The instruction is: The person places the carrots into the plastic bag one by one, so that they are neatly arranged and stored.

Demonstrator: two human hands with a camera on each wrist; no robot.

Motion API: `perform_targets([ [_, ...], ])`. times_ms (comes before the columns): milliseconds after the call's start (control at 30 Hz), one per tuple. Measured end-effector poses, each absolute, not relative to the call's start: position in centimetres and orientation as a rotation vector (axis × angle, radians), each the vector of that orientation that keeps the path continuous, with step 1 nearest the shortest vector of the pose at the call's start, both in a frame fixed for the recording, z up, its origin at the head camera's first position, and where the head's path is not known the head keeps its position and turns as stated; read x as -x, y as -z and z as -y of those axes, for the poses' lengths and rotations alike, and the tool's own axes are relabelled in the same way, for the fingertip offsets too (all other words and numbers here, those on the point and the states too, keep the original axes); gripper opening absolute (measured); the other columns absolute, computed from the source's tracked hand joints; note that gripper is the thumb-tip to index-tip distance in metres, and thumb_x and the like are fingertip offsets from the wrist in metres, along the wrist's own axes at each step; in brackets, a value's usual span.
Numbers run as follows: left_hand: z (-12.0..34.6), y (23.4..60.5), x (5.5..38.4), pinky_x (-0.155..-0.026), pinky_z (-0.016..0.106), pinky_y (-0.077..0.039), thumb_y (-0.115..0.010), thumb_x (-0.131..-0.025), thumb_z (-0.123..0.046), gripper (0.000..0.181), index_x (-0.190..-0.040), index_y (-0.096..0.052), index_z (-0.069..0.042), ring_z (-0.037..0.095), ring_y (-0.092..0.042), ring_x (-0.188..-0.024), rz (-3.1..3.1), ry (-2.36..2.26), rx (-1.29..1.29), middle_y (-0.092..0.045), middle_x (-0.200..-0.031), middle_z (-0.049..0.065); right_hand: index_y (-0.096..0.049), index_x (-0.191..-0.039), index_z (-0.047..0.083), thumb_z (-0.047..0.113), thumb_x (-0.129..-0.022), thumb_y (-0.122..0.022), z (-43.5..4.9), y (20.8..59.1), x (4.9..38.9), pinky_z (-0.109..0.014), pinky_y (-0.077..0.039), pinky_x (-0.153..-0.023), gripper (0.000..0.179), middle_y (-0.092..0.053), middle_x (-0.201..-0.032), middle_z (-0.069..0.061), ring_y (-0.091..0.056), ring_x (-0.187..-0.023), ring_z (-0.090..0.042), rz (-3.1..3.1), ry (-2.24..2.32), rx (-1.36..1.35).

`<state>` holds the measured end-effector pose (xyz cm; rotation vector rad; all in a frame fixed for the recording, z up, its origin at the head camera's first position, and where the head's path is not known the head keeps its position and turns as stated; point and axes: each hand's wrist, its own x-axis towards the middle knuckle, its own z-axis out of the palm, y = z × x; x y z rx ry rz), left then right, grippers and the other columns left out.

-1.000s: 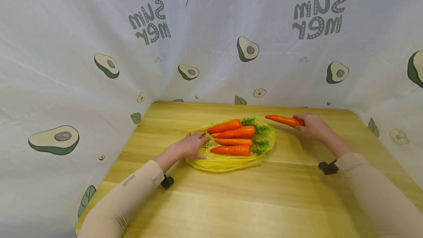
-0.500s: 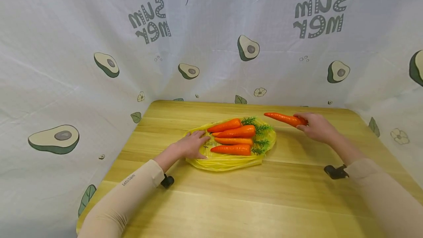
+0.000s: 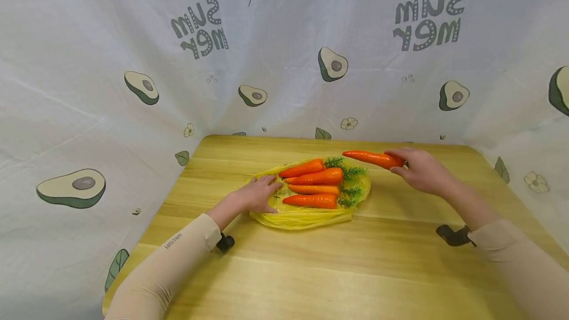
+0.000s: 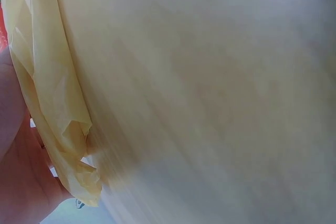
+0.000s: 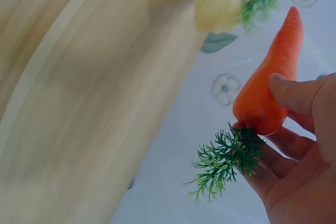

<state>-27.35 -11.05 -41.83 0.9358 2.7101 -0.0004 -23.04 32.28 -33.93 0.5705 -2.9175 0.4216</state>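
Note:
My right hand [image 3: 422, 169] pinches a carrot [image 3: 371, 158] by its thick end, above the table to the right of a yellow plastic bag [image 3: 302, 220]. In the right wrist view, thumb and fingers hold this carrot [image 5: 273, 77], and its green leafy top hangs beside the fingers. Several more carrots [image 3: 313, 201] lie side by side on the bag, tips pointing left and leaves to the right. My left hand [image 3: 258, 195] rests with spread fingers on the bag's left end. In the left wrist view, crumpled yellow plastic [image 4: 52, 77] runs along that hand.
Beneath everything is a light wooden table [image 3: 284, 270] with rounded far corners. A white curtain [image 3: 284, 53] printed with avocados and lettering hangs behind the table and at both sides. Dark wrist-camera mounts [image 3: 454, 236] stick out beside the sleeves.
My right hand first lifted the carrot slightly and drew it right, then brought it left, so its tip now overlaps the bag's far right side. My left hand stays on the bag.

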Motion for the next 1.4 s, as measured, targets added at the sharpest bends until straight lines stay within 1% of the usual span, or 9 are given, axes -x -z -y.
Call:
perform_targets([
  [167,11.0,41.8,27.7,-0.12,0.061,-0.023,-0.068,-0.09,-0.058,0.086,-0.159,-0.033,-0.02,0.033,-0.022,-0.154,-2.708,0.001,-0.94,-0.022,-0.166,0.013,-0.059,-0.136,0.001,0.012,-0.093,-0.072,-30.5,33.0,22.4,-0.059,-0.052,-0.087,0.047,-0.068,-0.121,-0.024,-0.065,-0.104,-0.041,2.898,-0.373,-0.639],
  [333,10.9,41.7,27.7,-0.121,0.06,-0.023,-0.068,-0.09,-0.058,0.086,-0.159,-0.032,-0.019,0.033,-0.021,-0.154,-2.696,-0.004,-0.948,-0.02,-0.167,0.013,-0.061,-0.135,0.003,0.013,-0.092,-0.073,-28.7,32.7,21.7,-0.06,-0.053,-0.089,0.046,-0.066,-0.125,-0.023,-0.065,-0.108,-0.042,2.876,-0.347,-0.683],
  [500,11.0,41.7,27.7,-0.121,0.06,-0.023,-0.068,-0.09,-0.058,0.086,-0.159,-0.032,-0.02,0.032,-0.022,-0.154,-2.691,-0.003,-0.936,-0.021,-0.167,0.013,-0.065,-0.132,0.007,0.016,-0.09,-0.076,-26.8,33.1,21.1,-0.056,-0.056,-0.085,0.044,-0.067,-0.124,-0.019,-0.068,-0.102,-0.037,2.83,-0.265,-0.753],
  [600,11.1,41.8,27.6,-0.121,0.059,-0.023,-0.068,-0.09,-0.057,0.086,-0.159,-0.033,-0.02,0.031,-0.022,-0.154,-2.689,-0.016,-0.932,-0.021,-0.167,0.013,-0.066,-0.129,0.007,0.015,-0.089,-0.077,-25.6,33.5,20.8,-0.053,-0.057,-0.083,0.043,-0.069,-0.12,-0.018,-0.068,-0.099,-0.035,2.792,-0.228,-0.799],
  [833,11.2,41.8,27.6,-0.121,0.06,-0.022,-0.068,-0.09,-0.056,0.086,-0.159,-0.032,-0.02,0.032,-0.021,-0.154,-2.696,-0.03,-0.931,-0.021,-0.167,0.013,-0.067,-0.128,0.006,0.011,-0.086,-0.078,-23.3,34.6,20.8,-0.052,-0.056,-0.089,0.043,-0.069,-0.116,-0.017,-0.067,-0.104,-0.036,2.741,-0.165,-0.878],
  [1000,11.2,41.6,27.7,-0.121,0.06,-0.022,-0.069,-0.09,-0.056,0.086,-0.159,-0.033,-0.019,0.032,-0.022,-0.154,-2.7,-0.031,-0.942,-0.022,-0.166,0.013,-0.068,-0.127,0.008,0.011,-0.085,-0.08,-22.0,35.6,20.9,-0.05,-0.057,-0.085,0.044,-0.07,-0.113,-0.016,-0.068,-0.1,-0.034,2.705,-0.131,-0.909],
  [1133,11.2,41.5,27.7,-0.12,0.06,-0.023,-0.069,-0.09,-0.057,0.086,-0.159,-0.033,-0.02,0.032,-0.023,-0.153,-2.7,-0.019,-0.95,-0.022,-0.166,0.013,-0.068,-0.127,0.007,0.013,-0.084,-0.081,-21.3,36.5,20.6,-0.05,-0.058,-0.083,0.046,-0.07,-0.114,-0.016,-0.068,-0.098,-0.035,2.699,-0.137,-0.904],
  [1267,11.2,41.7,27.8,-0.12,0.06,-0.024,-0.068,-0.09,-0.059,0.086,-0.159,-0.033,-0.02,0.032,-0.023,-0.153,-2.712,0.005,-0.951,-0.023,-0.166,0.012,-0.068,-0.127,0.007,0.014,-0.085,-0.081,-20.7,37.1,20.5,-0.05,-0.057,-0.087,0.045,-0.07,-0.114,-0.015,-0.067,-0.101,-0.034,2.689,-0.125,-0.906],
  [1400,11.2,41.8,27.8,-0.12,0.06,-0.024,-0.068,-0.09,-0.059,0.086,-0.159,-0.033,-0.021,0.032,-0.023,-0.153,-2.713,0.008,-0.949,-0.022,-0.167,0.012,-0.068,-0.128,0.007,0.017,-0.087,-0.08,-20.1,37.7,20.5,-0.049,-0.056,-0.087,0.044,-0.069,-0.113,-0.012,-0.064,-0.101,-0.032,2.683,-0.071,-0.919],
])
